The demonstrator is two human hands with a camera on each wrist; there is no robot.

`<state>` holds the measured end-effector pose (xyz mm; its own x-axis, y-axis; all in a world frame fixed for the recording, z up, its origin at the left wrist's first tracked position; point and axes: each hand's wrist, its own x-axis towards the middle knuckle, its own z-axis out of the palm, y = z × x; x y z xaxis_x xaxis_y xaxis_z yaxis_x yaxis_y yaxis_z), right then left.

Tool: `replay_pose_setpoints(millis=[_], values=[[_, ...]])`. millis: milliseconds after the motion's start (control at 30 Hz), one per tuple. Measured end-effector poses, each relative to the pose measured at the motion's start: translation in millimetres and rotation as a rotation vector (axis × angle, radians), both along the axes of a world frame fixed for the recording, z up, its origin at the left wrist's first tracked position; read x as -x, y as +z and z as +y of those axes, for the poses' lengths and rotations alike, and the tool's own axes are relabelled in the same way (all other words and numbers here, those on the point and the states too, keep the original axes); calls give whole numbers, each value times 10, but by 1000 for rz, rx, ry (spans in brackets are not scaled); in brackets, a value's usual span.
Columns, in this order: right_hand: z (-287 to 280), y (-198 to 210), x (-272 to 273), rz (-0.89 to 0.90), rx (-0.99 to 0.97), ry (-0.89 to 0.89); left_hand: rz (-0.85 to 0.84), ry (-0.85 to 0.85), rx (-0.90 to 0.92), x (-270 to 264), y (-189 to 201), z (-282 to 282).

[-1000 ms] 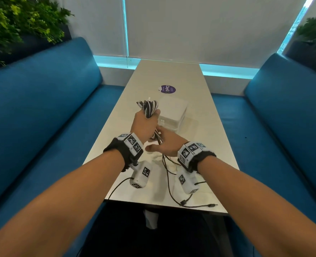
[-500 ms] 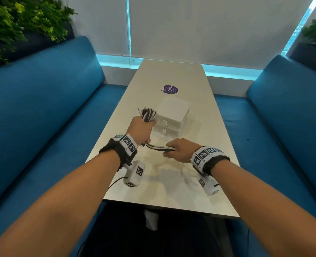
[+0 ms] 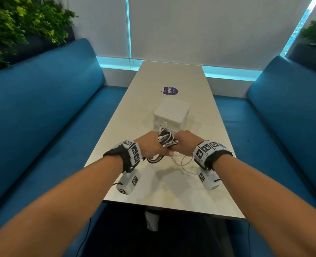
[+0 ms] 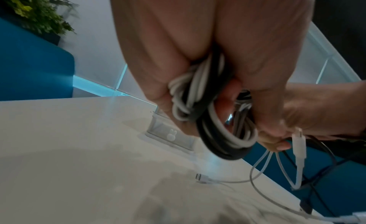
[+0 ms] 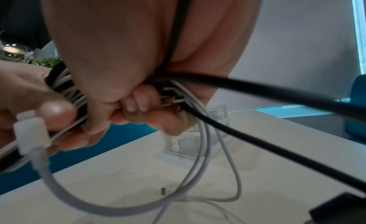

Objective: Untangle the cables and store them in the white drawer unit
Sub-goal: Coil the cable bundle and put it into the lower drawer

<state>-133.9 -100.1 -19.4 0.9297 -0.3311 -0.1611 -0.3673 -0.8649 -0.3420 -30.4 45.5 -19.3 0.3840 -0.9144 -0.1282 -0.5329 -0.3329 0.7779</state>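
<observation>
A coiled bundle of black and white cables (image 3: 165,138) (image 4: 213,118) is held between both hands above the table, just in front of the white drawer unit (image 3: 171,114) (image 4: 172,133) (image 5: 194,143). My left hand (image 3: 149,147) grips the coil from the left. My right hand (image 3: 185,140) curls round the same bundle (image 5: 174,92) from the right. A white connector (image 4: 299,144) (image 5: 32,133) hangs by my left thumb. A thin white cable (image 3: 185,162) loops down onto the table.
The long white table (image 3: 172,191) runs between two blue benches (image 3: 42,117). A purple round sticker (image 3: 170,90) lies beyond the drawer unit. Plants (image 3: 14,26) stand behind the left bench. The wrist camera's own black cable (image 5: 277,92) crosses the right wrist view.
My right hand has come back to the left hand and now grips the coil. The bundle has moved right, in front of the drawer unit. The loose cable on the table has shortened.
</observation>
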Motion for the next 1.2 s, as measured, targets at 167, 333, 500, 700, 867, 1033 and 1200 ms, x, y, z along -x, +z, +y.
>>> replay_pose_setpoints(millis=[167,333,500,700,867,1033,1200], values=[[19,-20,-14,-50,-105,37,-45,-4,20,-9,-28,-46],[-4,-32,-1,-22,-159,-1,-65,-13,-30,41,-122,-60],[13,-141,75,127,-101,10,-198,25,-202,2,-139,-91],[-6,-225,66,14,-122,-84,-237,68,-176,-44,-128,-93],[4,-300,121,46,-181,-67,-86,190,-82,-62,-183,-48],[-48,-349,189,32,-224,-138,-1,335,-29,-119,-264,-55],[-20,-457,57,-42,-48,-153,165,340,44,-61,-232,-89]])
